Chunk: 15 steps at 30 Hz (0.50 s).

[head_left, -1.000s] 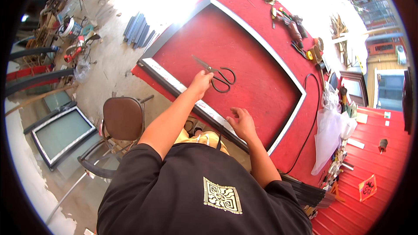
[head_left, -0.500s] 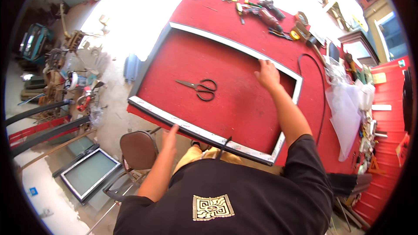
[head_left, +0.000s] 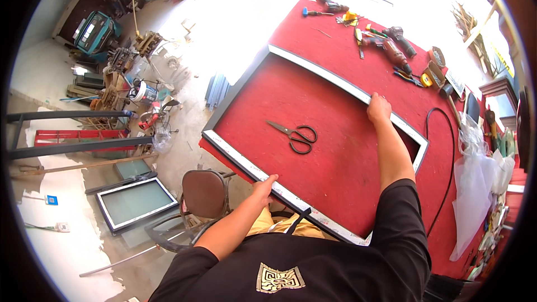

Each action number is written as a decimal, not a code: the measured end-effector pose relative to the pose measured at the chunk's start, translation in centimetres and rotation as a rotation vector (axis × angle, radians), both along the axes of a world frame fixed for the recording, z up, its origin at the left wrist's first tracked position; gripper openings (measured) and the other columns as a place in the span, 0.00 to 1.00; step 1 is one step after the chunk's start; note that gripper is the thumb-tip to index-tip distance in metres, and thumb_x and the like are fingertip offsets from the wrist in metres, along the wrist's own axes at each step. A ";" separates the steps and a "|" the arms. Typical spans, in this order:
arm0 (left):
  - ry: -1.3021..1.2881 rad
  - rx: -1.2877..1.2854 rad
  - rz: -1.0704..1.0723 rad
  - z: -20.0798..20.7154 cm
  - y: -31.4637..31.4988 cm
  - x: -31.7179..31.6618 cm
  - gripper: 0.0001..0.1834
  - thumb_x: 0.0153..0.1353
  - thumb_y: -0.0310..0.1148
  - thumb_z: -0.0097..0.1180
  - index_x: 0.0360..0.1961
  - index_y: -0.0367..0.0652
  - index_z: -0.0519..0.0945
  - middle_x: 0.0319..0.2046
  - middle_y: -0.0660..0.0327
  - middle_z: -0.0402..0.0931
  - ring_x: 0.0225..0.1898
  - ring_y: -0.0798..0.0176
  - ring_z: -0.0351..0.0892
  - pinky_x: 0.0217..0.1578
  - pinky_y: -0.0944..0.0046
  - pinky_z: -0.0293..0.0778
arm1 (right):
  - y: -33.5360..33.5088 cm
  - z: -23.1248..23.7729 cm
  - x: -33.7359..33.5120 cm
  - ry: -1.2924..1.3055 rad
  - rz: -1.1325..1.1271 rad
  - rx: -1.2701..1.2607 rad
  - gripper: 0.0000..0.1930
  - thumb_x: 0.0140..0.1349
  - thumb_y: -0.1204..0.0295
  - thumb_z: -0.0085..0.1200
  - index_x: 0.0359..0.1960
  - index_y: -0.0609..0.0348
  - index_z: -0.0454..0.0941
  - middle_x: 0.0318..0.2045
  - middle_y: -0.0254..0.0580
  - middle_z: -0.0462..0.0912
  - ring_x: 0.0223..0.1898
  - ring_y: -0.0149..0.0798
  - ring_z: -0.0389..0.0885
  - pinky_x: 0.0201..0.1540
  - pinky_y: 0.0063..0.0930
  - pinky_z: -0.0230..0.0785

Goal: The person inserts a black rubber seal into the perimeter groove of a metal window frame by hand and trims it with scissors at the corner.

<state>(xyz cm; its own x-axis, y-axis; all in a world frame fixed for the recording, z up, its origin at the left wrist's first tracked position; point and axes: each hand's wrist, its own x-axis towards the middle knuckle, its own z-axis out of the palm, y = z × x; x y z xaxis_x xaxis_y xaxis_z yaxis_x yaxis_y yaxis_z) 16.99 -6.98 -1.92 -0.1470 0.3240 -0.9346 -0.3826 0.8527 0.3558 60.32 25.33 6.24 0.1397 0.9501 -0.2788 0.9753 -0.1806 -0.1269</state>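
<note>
A rectangular window frame (head_left: 324, 76), dark grey with a white film-covered face, lies at an angle on the red table. My left hand (head_left: 263, 191) holds its near bar, thumb on top and the other fingers hidden below. Across the opening, my right hand (head_left: 380, 108) is closed over the far bar, toward its right end. Black-handled scissors (head_left: 298, 136) rest on the red surface inside the frame, touched by neither hand. A thin black strip (head_left: 299, 220) hangs over the near bar, to the right of my left hand.
The red table (head_left: 330, 42) carries a red drill (head_left: 393, 53), other hand tools and a black cable (head_left: 447, 179). Clear plastic sheeting (head_left: 472, 190) lies at its right side. A brown chair (head_left: 203, 194) stands close by my left arm; a glazed panel (head_left: 139, 203) lies on the floor.
My left hand has come from beside the near bar to a hold on it. The right hand has closed over the far bar. The whole view has shifted, and the scissors still lie inside the frame.
</note>
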 end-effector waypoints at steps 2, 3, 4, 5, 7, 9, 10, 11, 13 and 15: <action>0.046 0.013 0.061 1.1 -0.2 0.7 0.33 0.64 0.43 0.73 0.64 0.42 0.72 0.56 0.49 0.80 0.54 0.40 0.84 0.57 0.22 0.73 | 0.4 -1.1 0.9 -0.028 -0.065 -0.033 0.19 0.64 0.71 0.65 0.56 0.56 0.78 0.62 0.58 0.82 0.67 0.57 0.79 0.65 0.50 0.75; 0.099 0.019 0.122 1.8 -0.5 0.9 0.28 0.64 0.38 0.73 0.59 0.41 0.74 0.51 0.51 0.80 0.50 0.44 0.85 0.52 0.26 0.79 | -0.8 -1.3 0.8 -0.024 -0.036 0.023 0.17 0.63 0.74 0.63 0.54 0.57 0.79 0.60 0.58 0.83 0.65 0.57 0.80 0.63 0.51 0.75; 0.094 0.020 0.132 2.6 -0.9 0.7 0.28 0.64 0.38 0.73 0.59 0.41 0.74 0.51 0.51 0.80 0.50 0.44 0.85 0.52 0.26 0.79 | -2.2 -1.6 0.6 -0.021 -0.008 0.078 0.14 0.63 0.77 0.60 0.51 0.58 0.79 0.58 0.58 0.83 0.64 0.58 0.80 0.62 0.52 0.76; 0.082 0.022 0.128 3.3 -1.1 0.3 0.26 0.63 0.35 0.74 0.56 0.41 0.74 0.48 0.52 0.80 0.47 0.46 0.85 0.47 0.29 0.81 | -3.9 -1.4 0.8 -0.015 -0.006 0.144 0.15 0.63 0.77 0.60 0.52 0.58 0.80 0.56 0.57 0.84 0.62 0.59 0.80 0.61 0.54 0.75; 0.048 0.035 0.162 2.5 -2.6 -1.6 0.24 0.63 0.29 0.73 0.54 0.40 0.74 0.47 0.54 0.80 0.45 0.48 0.85 0.43 0.31 0.83 | -6.6 -0.7 -0.1 0.018 0.020 0.283 0.15 0.62 0.78 0.59 0.51 0.58 0.81 0.52 0.55 0.84 0.58 0.60 0.81 0.59 0.56 0.75; 0.028 0.052 0.116 3.5 -3.6 -2.1 0.24 0.63 0.28 0.74 0.56 0.39 0.74 0.48 0.52 0.79 0.47 0.47 0.86 0.43 0.31 0.85 | -9.5 -0.4 0.8 0.025 0.009 0.402 0.16 0.61 0.79 0.57 0.51 0.58 0.82 0.50 0.54 0.84 0.56 0.61 0.81 0.57 0.56 0.74; 0.017 0.065 0.101 3.9 -4.1 -2.4 0.25 0.63 0.28 0.74 0.56 0.39 0.73 0.49 0.52 0.79 0.48 0.47 0.86 0.44 0.32 0.86 | -10.7 -0.3 1.4 0.016 -0.002 0.455 0.18 0.60 0.79 0.57 0.53 0.58 0.82 0.49 0.54 0.84 0.55 0.61 0.81 0.57 0.56 0.74; 0.004 0.112 0.088 5.1 -4.3 -2.4 0.27 0.63 0.27 0.74 0.58 0.39 0.72 0.51 0.51 0.79 0.50 0.46 0.86 0.45 0.33 0.87 | -12.1 0.4 1.9 0.005 -0.015 0.488 0.19 0.59 0.80 0.57 0.54 0.58 0.83 0.49 0.54 0.85 0.55 0.61 0.81 0.56 0.55 0.74; -0.038 0.191 0.021 8.4 -4.5 -2.4 0.34 0.63 0.27 0.75 0.64 0.38 0.68 0.55 0.50 0.78 0.54 0.43 0.86 0.48 0.37 0.89 | -15.2 2.9 3.5 -0.013 -0.049 0.550 0.21 0.57 0.82 0.57 0.54 0.59 0.83 0.49 0.53 0.85 0.55 0.61 0.81 0.56 0.54 0.73; -0.224 0.245 -0.035 8.2 -4.7 -4.2 0.37 0.65 0.25 0.74 0.69 0.37 0.64 0.60 0.48 0.76 0.59 0.45 0.84 0.56 0.41 0.87 | -18.1 7.0 4.1 -0.007 -0.081 0.595 0.22 0.56 0.84 0.55 0.55 0.61 0.81 0.50 0.55 0.84 0.56 0.62 0.80 0.59 0.53 0.72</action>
<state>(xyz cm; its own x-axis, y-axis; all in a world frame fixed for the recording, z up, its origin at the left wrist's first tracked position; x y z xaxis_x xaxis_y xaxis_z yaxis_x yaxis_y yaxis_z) 12.78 -11.65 6.26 0.0683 0.5443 -0.8361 -0.4460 0.7663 0.4625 64.44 7.25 13.20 0.2177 0.9291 0.2991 0.9627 -0.1539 -0.2225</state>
